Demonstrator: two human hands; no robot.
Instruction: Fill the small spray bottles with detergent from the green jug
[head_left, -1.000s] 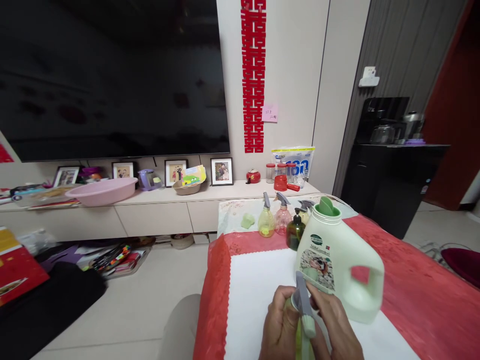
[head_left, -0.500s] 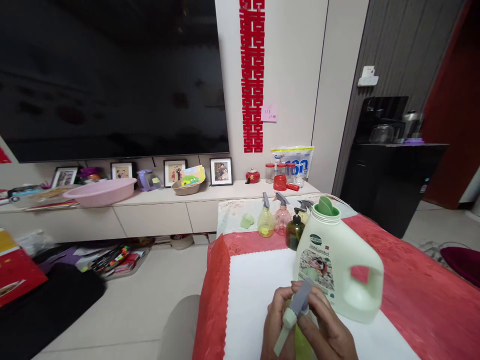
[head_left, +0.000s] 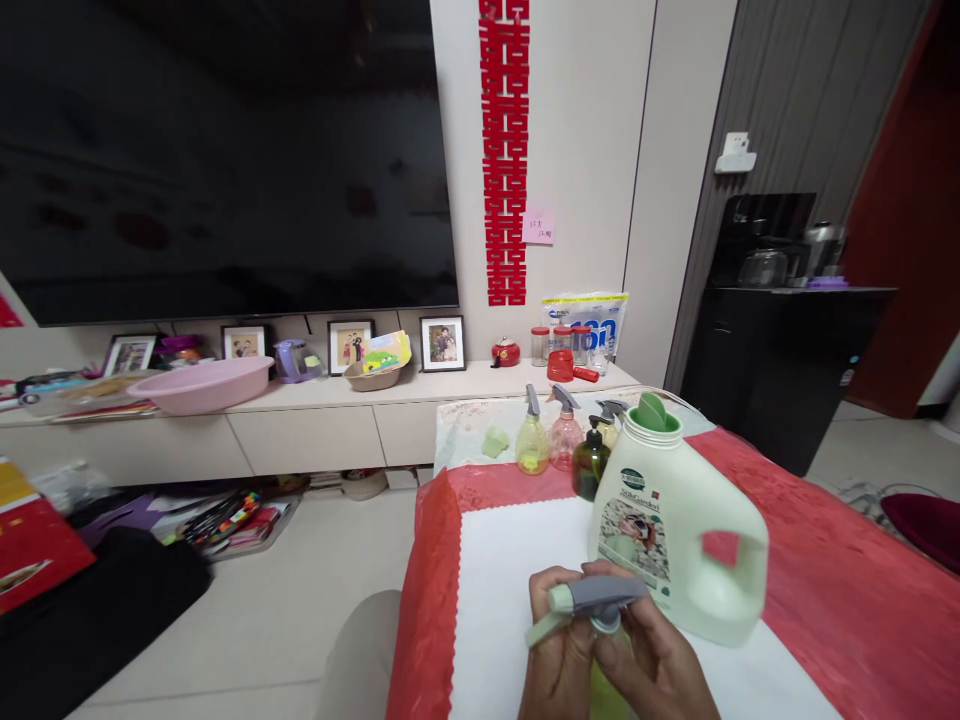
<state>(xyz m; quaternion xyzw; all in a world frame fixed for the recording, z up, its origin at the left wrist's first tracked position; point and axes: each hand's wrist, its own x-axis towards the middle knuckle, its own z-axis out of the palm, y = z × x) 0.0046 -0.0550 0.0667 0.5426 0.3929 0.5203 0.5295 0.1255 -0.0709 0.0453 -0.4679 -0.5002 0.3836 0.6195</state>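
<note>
Low over the white mat I hold a yellow-green spray bottle with a grey and pale-green trigger head. My left hand is closed on its neck and head from the left. From the right, my right hand wraps round the neck just under the head. The nozzle points left; the bottle's base is out of view. Just beyond my hands stands a big pale-green detergent jug, its neck open with a green spout showing. A dark green pump bottle is partly behind it.
Farther back on the red-covered table stand a yellow spray bottle and a pink spray bottle. Left of them lies a pale-green cap. A long cabinet with a pink basin runs along the wall.
The spray bottle's trigger head has turned in my hands: its nozzle pointed toward me and down-left before, and now points left. The jug and the other bottles have stayed put.
</note>
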